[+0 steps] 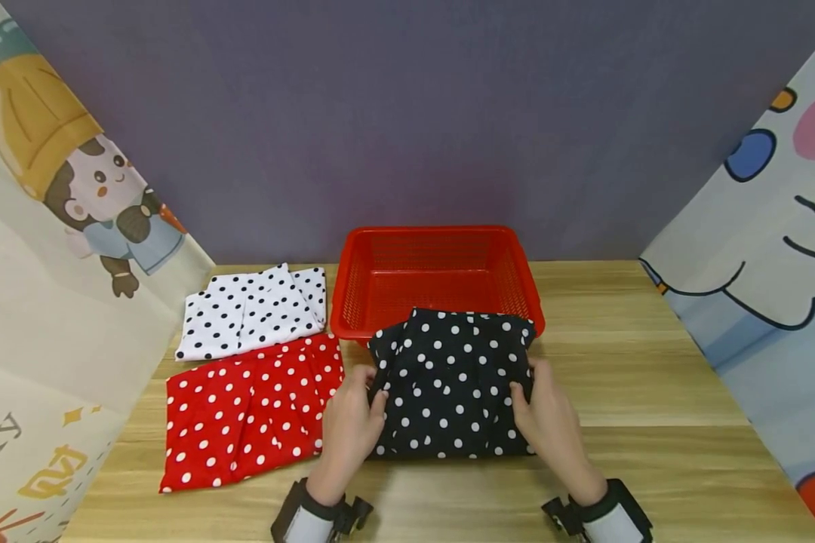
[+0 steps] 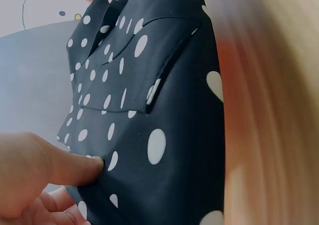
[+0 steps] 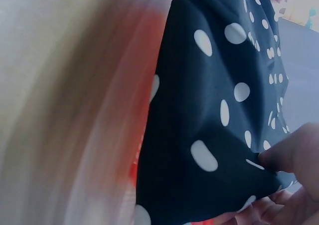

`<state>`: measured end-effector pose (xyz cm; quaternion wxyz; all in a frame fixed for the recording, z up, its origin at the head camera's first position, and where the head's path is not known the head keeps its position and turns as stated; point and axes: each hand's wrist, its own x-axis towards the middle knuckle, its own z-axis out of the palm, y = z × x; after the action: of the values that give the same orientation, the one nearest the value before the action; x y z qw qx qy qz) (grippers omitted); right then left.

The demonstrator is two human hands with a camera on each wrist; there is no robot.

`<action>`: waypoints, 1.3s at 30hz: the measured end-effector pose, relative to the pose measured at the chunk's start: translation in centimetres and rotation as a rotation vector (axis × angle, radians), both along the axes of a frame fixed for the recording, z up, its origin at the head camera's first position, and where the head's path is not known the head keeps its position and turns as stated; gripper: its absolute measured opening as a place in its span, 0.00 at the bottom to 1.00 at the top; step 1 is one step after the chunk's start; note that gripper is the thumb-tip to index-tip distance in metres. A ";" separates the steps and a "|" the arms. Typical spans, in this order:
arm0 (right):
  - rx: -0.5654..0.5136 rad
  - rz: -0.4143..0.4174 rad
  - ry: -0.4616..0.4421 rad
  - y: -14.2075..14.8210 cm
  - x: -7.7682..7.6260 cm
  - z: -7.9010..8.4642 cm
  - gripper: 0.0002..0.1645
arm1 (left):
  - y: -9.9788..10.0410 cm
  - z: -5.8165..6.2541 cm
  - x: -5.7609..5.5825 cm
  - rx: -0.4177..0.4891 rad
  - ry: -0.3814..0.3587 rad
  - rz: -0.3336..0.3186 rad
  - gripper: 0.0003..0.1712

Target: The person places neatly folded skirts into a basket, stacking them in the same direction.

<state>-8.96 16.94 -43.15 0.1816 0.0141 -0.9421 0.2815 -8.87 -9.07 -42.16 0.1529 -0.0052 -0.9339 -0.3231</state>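
A folded black cloth with white dots [image 1: 455, 385] is held up between both hands, overlapping the front of a red plastic basket [image 1: 438, 290] in the head view. My left hand [image 1: 355, 418] pinches its left edge, thumb on the near face and fingers behind. On the opposite edge my right hand [image 1: 548, 415] grips the same way. The left wrist view shows the left thumb [image 2: 75, 167] pressing into the fabric, and the right wrist view shows the right thumb [image 3: 286, 152] doing likewise. Some fingers are hidden behind the cloth.
Left of the basket lies a folded white cloth with black dots [image 1: 251, 313]. Nearer to me, a folded red cloth with white dots [image 1: 251, 411] lies on the wooden table [image 1: 652, 452]. A grey panel [image 1: 435, 113] stands behind the basket, with printed sheets at both sides.
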 end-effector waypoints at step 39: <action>0.067 0.133 0.004 0.4 -10.2 5.4 0.22 | -0.3 5.1 -10.6 -0.120 -0.004 -0.051 0.14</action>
<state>-19.13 17.34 -37.77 0.1637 0.0834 -0.9477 0.2611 -19.43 -9.35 -37.03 0.1419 -0.0377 -0.9515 -0.2704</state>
